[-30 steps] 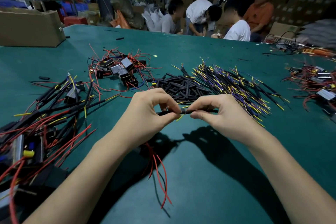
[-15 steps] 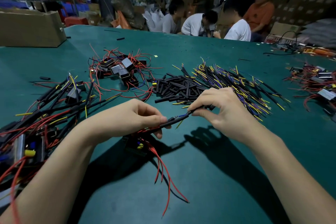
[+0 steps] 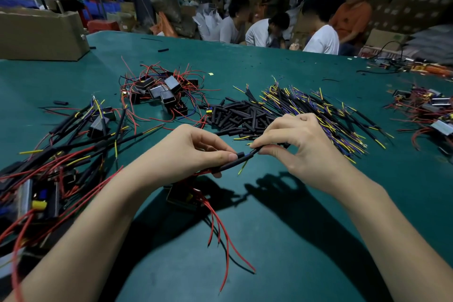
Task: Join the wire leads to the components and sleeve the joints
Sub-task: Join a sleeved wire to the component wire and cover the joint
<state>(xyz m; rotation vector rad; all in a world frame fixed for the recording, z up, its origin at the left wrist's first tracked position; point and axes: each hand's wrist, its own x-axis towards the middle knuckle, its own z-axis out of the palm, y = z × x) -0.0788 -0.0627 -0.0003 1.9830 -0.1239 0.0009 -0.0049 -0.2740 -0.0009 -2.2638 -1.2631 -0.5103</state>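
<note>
Green cloth covers the wide table [image 3: 282, 240] in a busy workshop, where other people sit at the far edge. Half a second ago the left hand was low and the sleeve sloped steeply up to the right hand; now the left hand [image 3: 193, 152] has come up and both hands are closer together, so the sleeve [image 3: 239, 160] lies flatter between them. I judge that the sleeve is being slid along the lead over the joint, and this step is nearly done. The left hand pinches the sleeve's lower end with thumb and fingers; the right hand [image 3: 296, 144] pinches the lead's upper end in the same way. The sleeve is a thin black tube, with a bit of blue and a yellow wire tip showing beside it. Under the left wrist hangs the component [image 3: 181, 198], dark and boxy, with red wires [image 3: 225, 240] trailing onto the table. Loose sleeves [image 3: 240, 115] lie in a pile just behind the hands.
</note>
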